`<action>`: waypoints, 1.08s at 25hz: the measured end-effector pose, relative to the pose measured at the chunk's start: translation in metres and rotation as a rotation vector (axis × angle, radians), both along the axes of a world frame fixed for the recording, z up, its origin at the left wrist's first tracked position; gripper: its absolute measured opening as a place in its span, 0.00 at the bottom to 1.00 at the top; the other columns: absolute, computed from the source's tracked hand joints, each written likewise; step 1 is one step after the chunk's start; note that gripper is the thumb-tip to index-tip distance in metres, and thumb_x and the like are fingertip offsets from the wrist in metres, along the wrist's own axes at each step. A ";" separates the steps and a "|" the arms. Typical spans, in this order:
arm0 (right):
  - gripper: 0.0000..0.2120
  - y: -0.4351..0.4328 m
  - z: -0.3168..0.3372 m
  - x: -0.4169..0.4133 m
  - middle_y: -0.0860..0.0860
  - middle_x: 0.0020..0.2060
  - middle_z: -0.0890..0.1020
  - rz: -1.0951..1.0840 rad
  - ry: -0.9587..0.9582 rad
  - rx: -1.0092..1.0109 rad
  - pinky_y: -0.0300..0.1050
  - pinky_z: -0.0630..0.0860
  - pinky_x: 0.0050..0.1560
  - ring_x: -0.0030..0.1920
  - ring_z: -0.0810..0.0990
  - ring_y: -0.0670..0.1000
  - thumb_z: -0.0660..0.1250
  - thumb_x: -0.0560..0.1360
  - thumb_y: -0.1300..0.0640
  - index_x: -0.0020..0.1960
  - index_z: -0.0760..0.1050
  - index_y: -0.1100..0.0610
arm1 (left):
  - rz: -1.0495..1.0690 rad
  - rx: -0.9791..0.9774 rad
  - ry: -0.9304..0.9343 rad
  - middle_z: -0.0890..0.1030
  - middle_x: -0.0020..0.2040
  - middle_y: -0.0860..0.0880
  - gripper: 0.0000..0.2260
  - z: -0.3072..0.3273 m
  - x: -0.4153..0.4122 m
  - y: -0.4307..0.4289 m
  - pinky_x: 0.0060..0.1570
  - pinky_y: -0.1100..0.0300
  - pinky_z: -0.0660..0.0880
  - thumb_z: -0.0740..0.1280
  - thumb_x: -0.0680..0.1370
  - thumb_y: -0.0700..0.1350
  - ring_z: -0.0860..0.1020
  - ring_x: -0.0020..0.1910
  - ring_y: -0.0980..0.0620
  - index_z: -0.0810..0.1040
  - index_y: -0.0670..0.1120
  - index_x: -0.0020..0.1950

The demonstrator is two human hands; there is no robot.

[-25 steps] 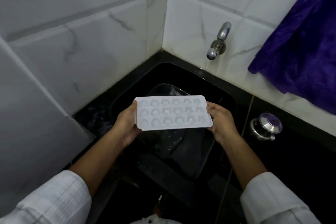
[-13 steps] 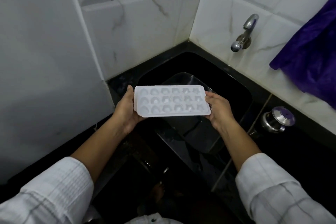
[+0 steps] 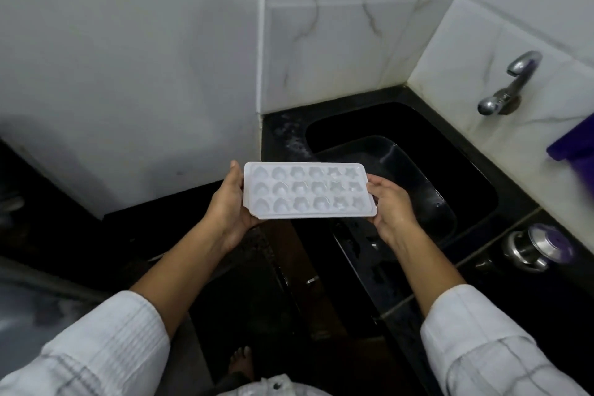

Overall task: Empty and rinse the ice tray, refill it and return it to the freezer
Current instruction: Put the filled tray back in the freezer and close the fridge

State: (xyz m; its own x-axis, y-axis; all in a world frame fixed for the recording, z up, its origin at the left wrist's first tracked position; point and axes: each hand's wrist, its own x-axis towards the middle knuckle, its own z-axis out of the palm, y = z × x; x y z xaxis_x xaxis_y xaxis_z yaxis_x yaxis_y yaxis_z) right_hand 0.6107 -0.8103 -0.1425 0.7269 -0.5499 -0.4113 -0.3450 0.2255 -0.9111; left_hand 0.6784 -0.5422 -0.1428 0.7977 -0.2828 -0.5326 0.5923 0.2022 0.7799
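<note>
A white plastic ice tray [image 3: 308, 191] with several heart, flower and star shaped cells is held level in front of me, left of the black sink [image 3: 450, 151]. My left hand [image 3: 229, 202] grips its left end, thumb along the edge. My right hand [image 3: 390, 206] grips its right end. Some cells glisten with clear water. A metal tap [image 3: 508, 87] juts from the tiled wall at the right, and no water runs from it.
A dark tub [image 3: 401, 170] sits inside the sink. A steel lidded pot [image 3: 536, 247] stands on the black counter at the right. Purple cloth [image 3: 575, 141] hangs at the right edge. A white wall panel [image 3: 128, 74] fills the left. Dark floor and my foot lie below.
The view has swung left and the tray has moved with my hands away from above the sink, toward the counter's left edge. Both hands keep their grip.
</note>
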 end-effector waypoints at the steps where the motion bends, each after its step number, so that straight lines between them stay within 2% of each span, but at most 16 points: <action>1: 0.10 0.005 0.000 -0.002 0.54 0.47 0.88 0.024 -0.003 -0.001 0.54 0.84 0.46 0.47 0.88 0.56 0.64 0.81 0.65 0.58 0.81 0.58 | 0.024 -0.006 -0.001 0.86 0.62 0.43 0.32 -0.001 -0.010 0.006 0.63 0.41 0.79 0.44 0.86 0.65 0.84 0.62 0.42 0.79 0.46 0.70; 4: 0.09 0.020 0.000 -0.008 0.54 0.47 0.88 0.116 -0.001 -0.016 0.54 0.84 0.47 0.48 0.88 0.56 0.64 0.82 0.64 0.58 0.82 0.58 | 0.117 -0.031 -0.002 0.86 0.62 0.44 0.32 -0.003 -0.041 0.024 0.64 0.40 0.78 0.45 0.87 0.64 0.84 0.62 0.42 0.79 0.47 0.70; 8: 0.10 0.036 0.000 -0.022 0.54 0.48 0.88 0.241 0.013 -0.022 0.55 0.85 0.49 0.49 0.88 0.56 0.64 0.82 0.64 0.59 0.81 0.58 | 0.242 -0.047 -0.003 0.86 0.62 0.44 0.32 -0.008 -0.089 0.042 0.60 0.42 0.80 0.45 0.86 0.65 0.85 0.62 0.43 0.79 0.47 0.70; 12: 0.09 0.056 -0.002 -0.041 0.54 0.48 0.88 0.345 0.015 -0.019 0.54 0.84 0.46 0.47 0.88 0.56 0.64 0.82 0.64 0.58 0.81 0.57 | 0.358 -0.069 0.007 0.86 0.62 0.44 0.32 -0.016 -0.141 0.059 0.63 0.40 0.79 0.46 0.86 0.65 0.84 0.62 0.42 0.79 0.47 0.70; 16: 0.09 0.082 -0.009 -0.068 0.54 0.47 0.88 0.448 0.041 -0.014 0.58 0.85 0.49 0.47 0.88 0.56 0.64 0.82 0.63 0.59 0.81 0.57 | 0.459 -0.073 0.009 0.86 0.62 0.44 0.31 -0.022 -0.196 0.079 0.61 0.41 0.80 0.46 0.86 0.65 0.85 0.61 0.42 0.78 0.47 0.70; 22: 0.09 0.146 -0.013 -0.101 0.53 0.47 0.88 0.646 0.030 -0.021 0.52 0.84 0.42 0.46 0.88 0.55 0.64 0.82 0.63 0.58 0.81 0.57 | 0.642 -0.060 0.028 0.86 0.61 0.42 0.32 -0.037 -0.273 0.131 0.53 0.45 0.81 0.45 0.86 0.65 0.86 0.59 0.42 0.78 0.45 0.71; 27: 0.09 0.224 -0.020 -0.127 0.53 0.48 0.88 0.819 0.035 -0.033 0.57 0.85 0.49 0.47 0.88 0.55 0.63 0.82 0.63 0.58 0.81 0.56 | 0.837 -0.060 0.045 0.86 0.62 0.42 0.32 -0.045 -0.337 0.187 0.54 0.44 0.81 0.46 0.86 0.65 0.85 0.60 0.41 0.76 0.44 0.72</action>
